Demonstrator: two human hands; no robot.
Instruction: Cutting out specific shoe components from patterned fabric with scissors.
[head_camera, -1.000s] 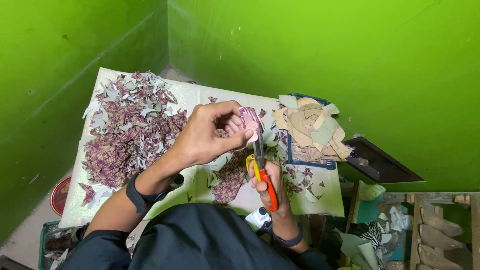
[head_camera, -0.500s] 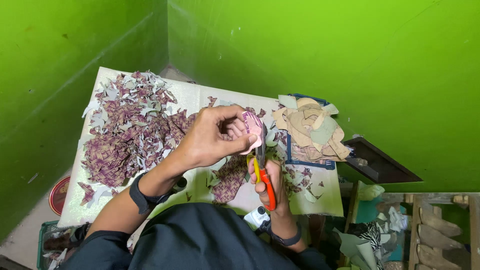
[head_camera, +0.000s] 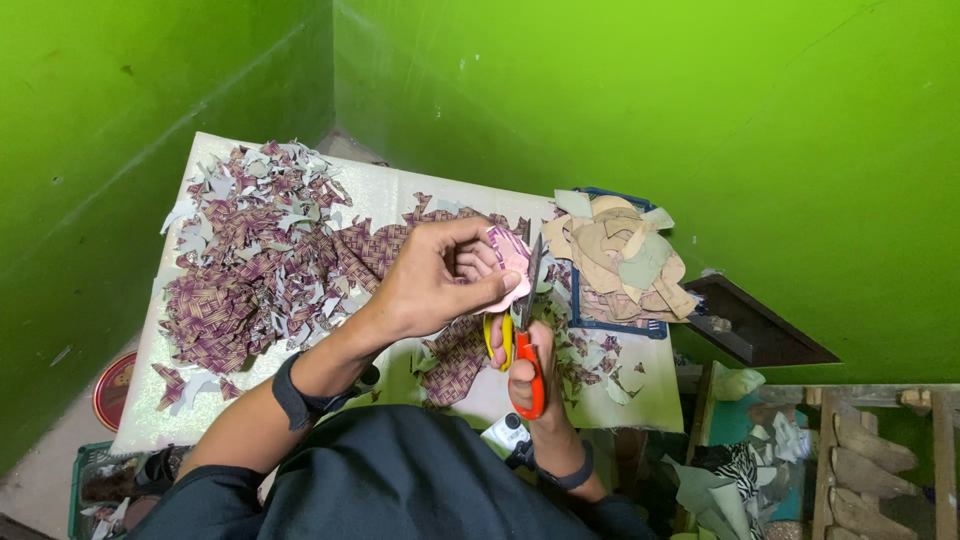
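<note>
Scraps of tan and pale green sheet material (head_camera: 622, 255), curled and overlapping, heaped in shallow blue plastic tray (head_camera: 610, 325) at far right of white cloth-covered table (head_camera: 390, 195). Left of tray, broad loose pile of purple woven-pattern offcuts with grey backs (head_camera: 255, 260), jagged and flat, spread across far left of table. Near centre, left hand (head_camera: 435, 280) raised above table, fingers curled together and pinched on small rounded pink woven-textured piece (head_camera: 510, 255), thumb pressed on its near edge. Just right and nearer, right hand (head_camera: 525, 355) closed around orange and yellow plastic handles of metal-bladed scissors (head_camera: 522, 335), fingers through loops, blades slightly parted and pointing far, touching right edge of pink piece. Black bands on both wrists. Round red tin lid (head_camera: 112, 388) on floor at near left, well apart from hands.
</note>
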